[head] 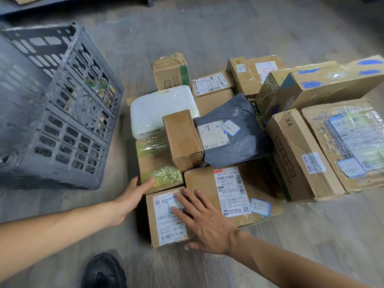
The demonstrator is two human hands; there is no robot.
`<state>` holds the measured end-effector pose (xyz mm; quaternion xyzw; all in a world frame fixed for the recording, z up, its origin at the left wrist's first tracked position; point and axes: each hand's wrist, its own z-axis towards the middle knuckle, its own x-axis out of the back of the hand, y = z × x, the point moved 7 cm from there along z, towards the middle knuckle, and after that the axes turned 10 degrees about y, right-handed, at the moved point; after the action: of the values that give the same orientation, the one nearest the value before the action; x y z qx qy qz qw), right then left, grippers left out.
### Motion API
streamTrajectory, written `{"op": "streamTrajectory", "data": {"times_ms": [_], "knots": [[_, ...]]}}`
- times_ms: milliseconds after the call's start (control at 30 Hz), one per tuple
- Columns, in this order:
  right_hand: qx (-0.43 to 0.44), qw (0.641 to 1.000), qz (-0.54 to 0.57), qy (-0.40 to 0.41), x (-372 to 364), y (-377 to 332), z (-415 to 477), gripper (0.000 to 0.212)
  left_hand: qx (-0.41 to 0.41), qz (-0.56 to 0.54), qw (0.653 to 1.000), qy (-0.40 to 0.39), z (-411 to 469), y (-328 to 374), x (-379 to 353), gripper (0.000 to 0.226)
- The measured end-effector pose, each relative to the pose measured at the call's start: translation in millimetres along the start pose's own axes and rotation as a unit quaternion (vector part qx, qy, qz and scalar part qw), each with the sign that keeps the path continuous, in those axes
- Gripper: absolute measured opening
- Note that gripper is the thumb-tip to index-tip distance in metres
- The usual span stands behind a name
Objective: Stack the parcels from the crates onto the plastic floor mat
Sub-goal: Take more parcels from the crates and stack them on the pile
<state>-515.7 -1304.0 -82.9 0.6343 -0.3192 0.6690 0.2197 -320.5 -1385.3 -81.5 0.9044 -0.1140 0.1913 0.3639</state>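
Nearest us, at the bottom edge, is a black shoe [104,271] on the grey wooden floor [311,246]. Just beyond it our right hand [204,227] lies flat on the small labelled box [164,223], fingers straight and spread over its top and the thumb at its near edge, so it presses rather than grasps. Our left hand [133,194] rests against the left side of the pile where that box meets the taped box [155,163]. Its thumb lies straight on the yellow-green tape, and what shows of the hand is uncurled (the fingers are partly hidden).

The small labelled box sits at the near left corner of the parcels, touching the large labelled box [203,196] on its right. We cannot tell a mat apart from the floor under them.

Farther in, a plain brown box [182,140] lies on top between the taped box and a grey mailer bag [239,125], with a white foam box [162,107] behind. To the right stand a carton marked X4 [297,159] and a film-wrapped carton [349,142]. Beyond them is a carton with blue tape [332,80].

On the left, apart from the pile, a grey slotted crate [62,121] lies tipped, and things show dimly through its slots.
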Motion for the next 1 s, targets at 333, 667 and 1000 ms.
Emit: {"op": "streamTrajectory", "data": {"times_ms": [333,667,1000], "knots": [[-0.049,0.985,0.004,0.167,136.9,39.6,59.5,0.073,-0.372,0.387,0.832,0.142,-26.7,157.9,61.8,0.079],[-0.159,0.964,-0.105,0.185,239.0,100.4,164.9,0.071,-0.445,0.491,0.707,0.247,-29.1,255.8,62.1,0.079],[-0.171,0.965,-0.120,0.158,263.6,59.9,241.7,0.076,-0.433,0.477,0.708,0.289,-27.7,243.9,148.9,0.079]]}}
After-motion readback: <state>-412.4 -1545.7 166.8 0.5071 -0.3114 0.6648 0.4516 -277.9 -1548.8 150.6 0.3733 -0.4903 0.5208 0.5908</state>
